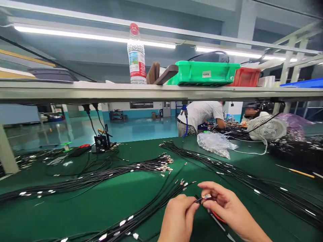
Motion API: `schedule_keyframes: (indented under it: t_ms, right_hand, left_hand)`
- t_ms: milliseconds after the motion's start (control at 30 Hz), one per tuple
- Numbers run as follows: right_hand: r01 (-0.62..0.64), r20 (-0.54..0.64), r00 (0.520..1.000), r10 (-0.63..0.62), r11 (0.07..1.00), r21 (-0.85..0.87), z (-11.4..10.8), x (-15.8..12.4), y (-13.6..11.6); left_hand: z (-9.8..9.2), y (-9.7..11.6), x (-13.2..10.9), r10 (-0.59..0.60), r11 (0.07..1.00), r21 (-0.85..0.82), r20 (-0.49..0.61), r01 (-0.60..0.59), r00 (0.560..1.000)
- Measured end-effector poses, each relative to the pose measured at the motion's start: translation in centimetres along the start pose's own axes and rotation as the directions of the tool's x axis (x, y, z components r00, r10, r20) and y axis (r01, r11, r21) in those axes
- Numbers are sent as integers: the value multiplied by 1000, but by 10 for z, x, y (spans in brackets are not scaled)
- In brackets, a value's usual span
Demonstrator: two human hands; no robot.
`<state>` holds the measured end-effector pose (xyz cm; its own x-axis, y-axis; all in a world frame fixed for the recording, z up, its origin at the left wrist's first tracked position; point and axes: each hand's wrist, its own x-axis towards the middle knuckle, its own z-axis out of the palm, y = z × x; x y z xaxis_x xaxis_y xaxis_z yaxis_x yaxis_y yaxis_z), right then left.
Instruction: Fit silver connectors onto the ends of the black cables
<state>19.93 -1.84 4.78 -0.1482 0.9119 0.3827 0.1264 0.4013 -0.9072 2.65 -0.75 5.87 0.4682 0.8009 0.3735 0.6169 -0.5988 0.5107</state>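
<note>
Head view: left fingers (192, 210) pinch slim cable (199, 200), right fingers (212, 186) seemingly gripping its boxy connector (208, 196).

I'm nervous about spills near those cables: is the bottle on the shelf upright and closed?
Upright and apparently closed: the bottle stands on the shelf, red cap on top. How tightly it's closed, I cannot tell.

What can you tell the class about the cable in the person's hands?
The cable is thin and black, with what looks like a plastic sheath. Its small, light end piece shows orange-brown and bluish touches, too small to make out further. The left hand pinches it behind that end; the right hand curls around the end, its grip unclear. It is above the green tabletop; its other end cannot be traced.
</note>
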Motion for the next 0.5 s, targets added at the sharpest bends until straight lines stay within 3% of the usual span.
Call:
schedule_keyframes:
  t_ms: [100,267,433,500]
  right_hand:
    - [-24,-26,999,28,989,145,2,1,-2]
    - [-42,-89,995,50,996,84,4,4,-3]
    - [-68,-68,995,75,992,108,6,3,0]
    - [-68,-75,994,74,995,74,8,1,0]
  left_hand:
    - [0,-10,4,23,982,-188,-14,-25,1000]
    - [7,-16,4,15,935,-353,-3,-15,1000]
    - [14,-11,1,-57,873,-487,-164,-31,985]
    - [13,-10,1,-79,876,-483,-168,-12,983]
